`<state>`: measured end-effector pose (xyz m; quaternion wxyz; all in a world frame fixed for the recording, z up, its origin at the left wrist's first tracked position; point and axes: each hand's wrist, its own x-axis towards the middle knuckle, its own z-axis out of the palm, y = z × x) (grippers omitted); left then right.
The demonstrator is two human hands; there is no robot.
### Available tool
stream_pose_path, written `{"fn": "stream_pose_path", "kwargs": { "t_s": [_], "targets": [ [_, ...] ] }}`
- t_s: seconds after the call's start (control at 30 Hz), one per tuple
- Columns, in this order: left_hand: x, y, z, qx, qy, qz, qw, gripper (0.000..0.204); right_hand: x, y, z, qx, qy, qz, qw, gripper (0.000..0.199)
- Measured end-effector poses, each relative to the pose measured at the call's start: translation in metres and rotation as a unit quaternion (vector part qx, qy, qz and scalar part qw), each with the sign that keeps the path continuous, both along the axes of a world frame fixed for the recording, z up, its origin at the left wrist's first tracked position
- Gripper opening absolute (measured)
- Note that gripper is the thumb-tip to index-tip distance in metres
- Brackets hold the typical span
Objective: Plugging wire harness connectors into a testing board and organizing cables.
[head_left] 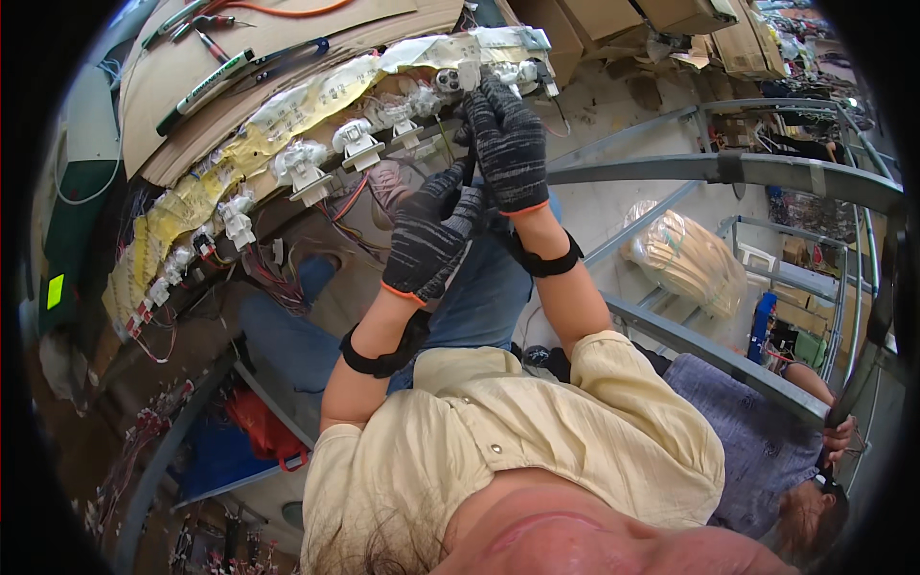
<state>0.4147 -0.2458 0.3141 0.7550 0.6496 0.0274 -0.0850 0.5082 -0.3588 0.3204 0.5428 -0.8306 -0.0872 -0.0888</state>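
cream shirt point(565, 422), lower centre; left gloved hand point(433, 235), right gloved hand point(508, 144) — close together, grip not discernible; white connectors point(358, 142), upper left to centre — ranged along yellow tape point(287, 108), apparently for easy reach.

Two gloved hands point(510, 149), two wristbands point(565, 261)
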Motion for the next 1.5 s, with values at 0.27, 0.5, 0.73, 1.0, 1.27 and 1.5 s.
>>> {"fn": "stream_pose_path", "kwargs": {
  "t_s": [0.27, 0.5, 0.73, 1.0, 1.27, 1.5],
  "targets": [
    [0.001, 0.002, -0.010, -0.014, -0.023, -0.008, 1.000, 0.032, 0.000, 0.000, 0.012, 0.007, 0.016, 0.005, 1.000, 0.030],
    [0.002, 0.000, -0.008, 0.053, -0.082, -0.015, 0.995, 0.027, -0.001, 0.019, 0.045, -0.541, -0.189, 0.007, 0.819, 0.042],
    [-0.029, 0.019, -0.015, 0.168, -0.236, 0.103, 0.952, 0.021, 0.008, 0.033, 0.007, -0.633, -0.322, -0.036, 0.703, 0.038],
    [-0.191, 0.186, -0.284, -0.427, -0.017, 0.325, 0.843, 0.020, 0.013, 0.034, 0.013, -0.609, -0.280, -0.029, 0.742, 0.031],
    [-0.160, 0.261, -0.213, -0.114, -0.133, 0.590, 0.788, 0.018, -0.008, 0.051, 0.035, -0.636, -0.233, -0.049, 0.734, 0.030],
    [-0.156, 0.261, -0.163, 0.620, -0.102, 0.474, 0.617, 0.020, 0.010, 0.033, 0.019, -0.616, -0.302, -0.051, 0.726, 0.041]
  ]
}}
